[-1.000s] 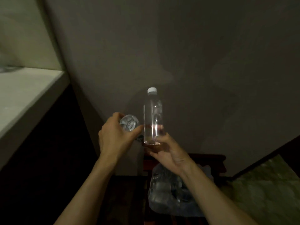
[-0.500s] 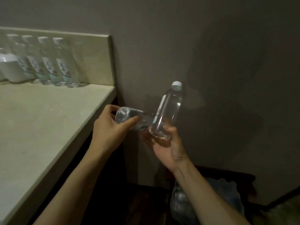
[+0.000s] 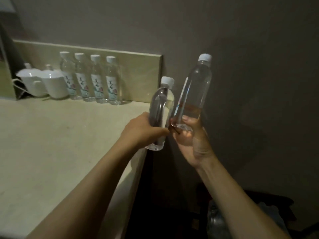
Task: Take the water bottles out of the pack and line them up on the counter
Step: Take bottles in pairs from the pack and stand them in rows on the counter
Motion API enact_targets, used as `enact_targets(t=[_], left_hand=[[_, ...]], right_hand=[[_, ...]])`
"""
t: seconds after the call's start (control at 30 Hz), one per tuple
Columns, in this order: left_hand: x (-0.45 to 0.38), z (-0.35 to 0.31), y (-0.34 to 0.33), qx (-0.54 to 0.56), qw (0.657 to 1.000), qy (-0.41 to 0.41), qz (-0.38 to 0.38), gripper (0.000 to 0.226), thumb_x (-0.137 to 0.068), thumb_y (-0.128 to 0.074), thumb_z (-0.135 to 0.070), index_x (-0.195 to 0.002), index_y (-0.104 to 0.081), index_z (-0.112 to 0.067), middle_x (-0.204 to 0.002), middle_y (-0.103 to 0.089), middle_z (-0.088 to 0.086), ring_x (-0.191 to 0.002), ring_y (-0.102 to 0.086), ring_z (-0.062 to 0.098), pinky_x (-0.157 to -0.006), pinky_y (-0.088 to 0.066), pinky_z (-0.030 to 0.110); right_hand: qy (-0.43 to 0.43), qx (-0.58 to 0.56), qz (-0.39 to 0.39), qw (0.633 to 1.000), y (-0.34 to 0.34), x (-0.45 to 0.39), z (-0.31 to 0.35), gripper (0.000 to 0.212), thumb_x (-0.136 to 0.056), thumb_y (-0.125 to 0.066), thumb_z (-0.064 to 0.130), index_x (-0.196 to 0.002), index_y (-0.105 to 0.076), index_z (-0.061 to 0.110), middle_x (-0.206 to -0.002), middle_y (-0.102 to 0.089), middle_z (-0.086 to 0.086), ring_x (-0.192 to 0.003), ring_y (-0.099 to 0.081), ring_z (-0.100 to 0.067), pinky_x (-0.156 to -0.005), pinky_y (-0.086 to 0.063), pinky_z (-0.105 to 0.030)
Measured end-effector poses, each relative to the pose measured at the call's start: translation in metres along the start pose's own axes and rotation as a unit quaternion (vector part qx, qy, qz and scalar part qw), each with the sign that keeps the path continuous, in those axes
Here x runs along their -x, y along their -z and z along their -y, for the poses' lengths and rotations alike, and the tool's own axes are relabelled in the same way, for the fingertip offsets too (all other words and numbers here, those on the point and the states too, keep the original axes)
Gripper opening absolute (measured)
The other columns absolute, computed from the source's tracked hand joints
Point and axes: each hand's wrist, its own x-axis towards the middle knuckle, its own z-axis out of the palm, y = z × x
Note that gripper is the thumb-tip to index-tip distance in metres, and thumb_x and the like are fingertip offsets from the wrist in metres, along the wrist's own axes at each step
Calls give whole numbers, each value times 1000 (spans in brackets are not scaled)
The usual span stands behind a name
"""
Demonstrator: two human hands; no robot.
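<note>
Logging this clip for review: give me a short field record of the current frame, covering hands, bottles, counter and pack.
left hand: grips one bottle round its lower body, cap up
right hand: holds a second bottle by its base, tilted
row on counter: four labelled bottles upright against the backsplash
beside row: two white lidded cups
pack: dim, low right, contents unclear
held bottles: not yet set down

We see two bare forearms, no sleeves in view up to frame edge. Left hand (image 3: 141, 130) & right hand (image 3: 193, 142): no gloves, no rings, no watch or wristband. Nails too dim to make out. Lighting low, so finer detail is lost.
</note>
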Motion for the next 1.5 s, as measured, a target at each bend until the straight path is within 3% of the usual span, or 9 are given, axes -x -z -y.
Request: enact_targets(t=[0.1,0.17,0.4,0.6,0.87,1.07,1.23,1.37,1.5], left_hand=[[1,18,20,124,992,-10,32,50,-67,-85,-41,-108,-72,-16,-90,-74,-2,-75,-69,4,-57,-53,15],[2,25,30,153,987,-32,41,41,-72,-84,-33,-107,-73,-15,-85,-73,-6,-65,-65,-3,-54,-45,9],[11,38,57,173,983,-63,14,42,-75,-82,-23,-115,-70,-16,-105,-75,-4,-88,-70,2,-74,-48,23],[18,52,74,169,982,-48,-68,59,-69,-87,-15,-122,-61,-19,-119,-68,1,-104,-68,22,-95,-54,49],[-15,78,84,168,982,-41,-76,56,-66,-85,-3,-115,-61,-17,-114,-71,5,-105,-69,25,-97,-53,53],[-72,92,99,130,987,-76,-62,67,-64,-87,-11,-123,-56,-16,-117,-66,6,-105,-67,26,-94,-54,51],[-122,102,105,116,987,-107,-42,70,-64,-88,-17,-124,-52,-15,-117,-67,5,-106,-66,25,-94,-53,48],[-145,107,105,96,988,-119,-38,65,-66,-87,-22,-118,-49,-14,-115,-64,4,-103,-64,23,-90,-54,44],[-151,115,106,90,982,-164,-32,61,-70,-86,-24,-119,-51,-15,-114,-67,2,-98,-62,17,-73,-48,23]], right_hand=[[-5,14,-12,1000,-16,0,-16,73,-77,-62,6,-144,-34,-4,-93,-64,-15,-81,-67,-22,-72,-57,-27],[-11,5,-19,1000,-23,0,-23,73,-78,-63,8,-145,-35,-1,-96,-64,-15,-87,-66,-24,-77,-56,-29],[-21,125,19,992,-31,-3,-31,45,-80,-68,15,-125,-60,19,-116,-68,-10,-112,-65,-26,-102,-47,-46],[-12,218,33,975,-45,-6,-40,57,-72,-76,7,-126,-57,9,-105,-75,-6,-102,-71,-20,-78,-57,-26],[-24,344,-43,938,-50,-32,-70,56,-75,-76,-8,-125,-51,-1,-108,-73,-12,-83,-74,-8,-65,-56,-18],[-8,456,-121,882,-47,-83,-105,66,-64,-86,6,-123,-56,16,-106,-73,-6,-98,-71,-20,-89,-58,-44],[20,541,-195,818,-58,-116,-123,62,-60,-90,22,-107,-50,28,-106,-67,1,-94,-66,-13,-68,-54,-22],[39,608,-253,752,-66,-129,-130,57,-60,-89,29,-103,-53,18,-97,-68,3,-92,-68,-19,-75,-55,-32],[38,637,-263,724,-67,-127,-135,59,-64,-86,35,-110,-52,19,-107,-69,-2,-101,-67,-26,-83,-56,-42]])
